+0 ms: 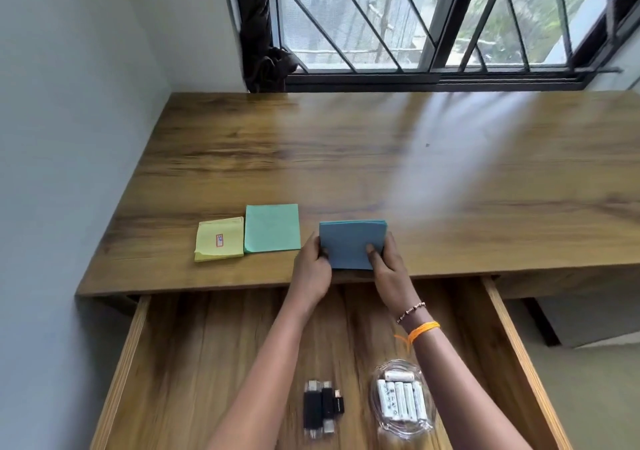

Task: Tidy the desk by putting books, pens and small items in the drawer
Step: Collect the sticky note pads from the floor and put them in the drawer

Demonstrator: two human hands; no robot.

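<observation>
A blue pad of paper sits near the front edge of the wooden desk. My left hand grips its left edge and my right hand grips its right edge, thumb on top. To the left lie a green pad and a yellow pad with a small red-and-white label. Below the desk edge the wide wooden drawer stands pulled out. It holds several black USB sticks and a clear round tub of white batteries.
A white wall runs along the left side of the desk. A barred window and a knotted dark curtain are behind the desk. The drawer's right side rail sits over the floor.
</observation>
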